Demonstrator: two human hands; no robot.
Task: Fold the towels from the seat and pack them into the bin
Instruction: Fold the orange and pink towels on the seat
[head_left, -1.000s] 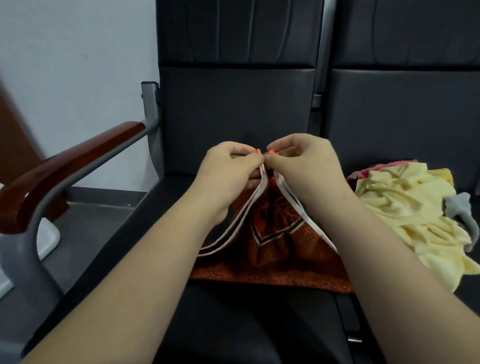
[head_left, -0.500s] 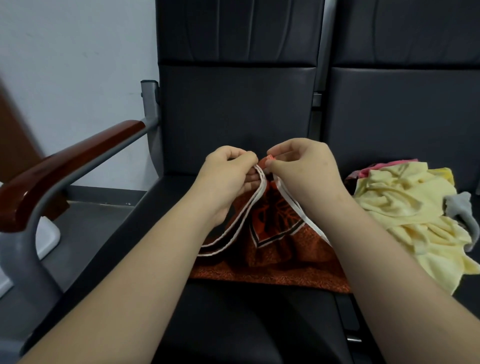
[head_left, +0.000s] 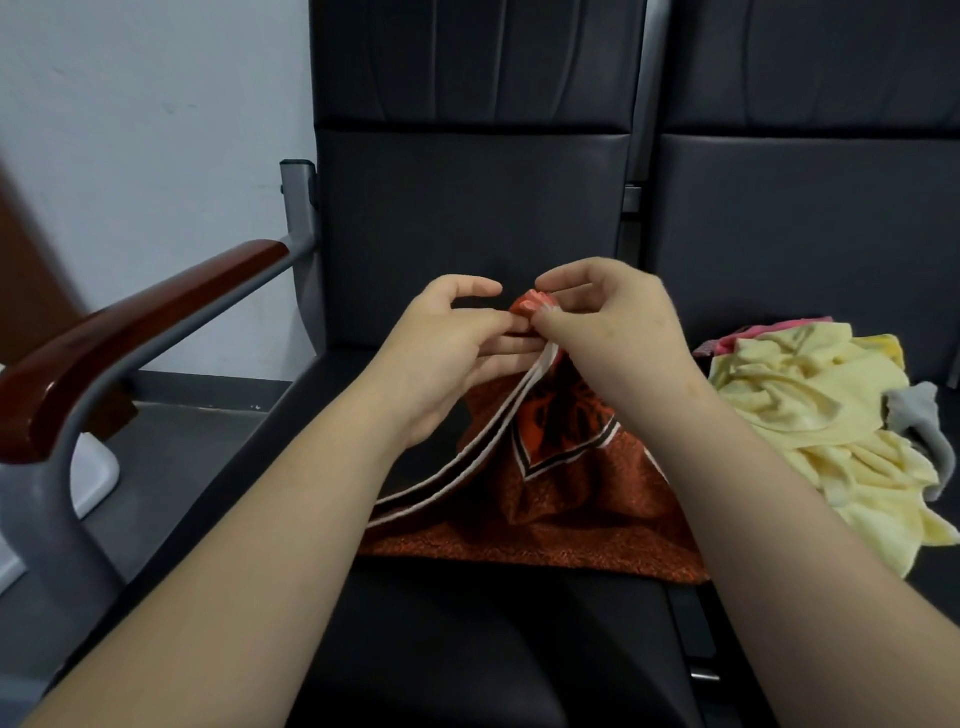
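My left hand (head_left: 447, 348) and right hand (head_left: 613, 332) pinch together the raised corners of the orange towel (head_left: 561, 499), whose lower half lies on the seat (head_left: 467, 649). I should align its white-striped edges before laying the fold down.

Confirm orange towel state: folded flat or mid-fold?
Mid-fold. Left hand and right hand pinch the orange towel up at its white-trimmed edge; the rest drapes bunched onto the seat.

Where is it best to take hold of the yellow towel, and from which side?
Probably grip the yellow towel at its near corner, coming from above and in front. The towel lies crumpled, but this corner spreads out at the pile's edge, uncovered.
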